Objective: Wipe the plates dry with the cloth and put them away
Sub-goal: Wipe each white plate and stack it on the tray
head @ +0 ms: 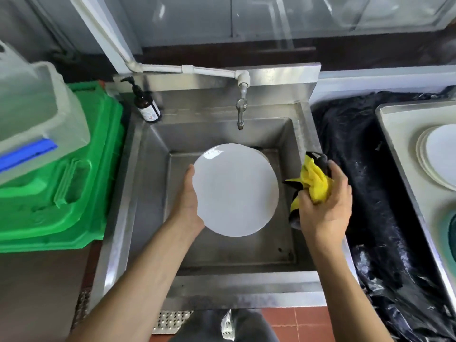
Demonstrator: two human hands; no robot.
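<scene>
My left hand grips the left rim of a white plate, holding it face up over the steel sink. A dark edge peeks out behind the plate's far rim; what it belongs to is hidden. Just right of the plate, my right hand holds a bunched yellow and black cloth above the sink's right wall, apart from the plate. A stack of white plates lies on a metal tray at the far right.
A tap hangs over the sink's back wall, with a brown pump bottle at the back left corner. A green bin and a clear plastic box stand on the left. Black plastic sheeting covers the area right of the sink.
</scene>
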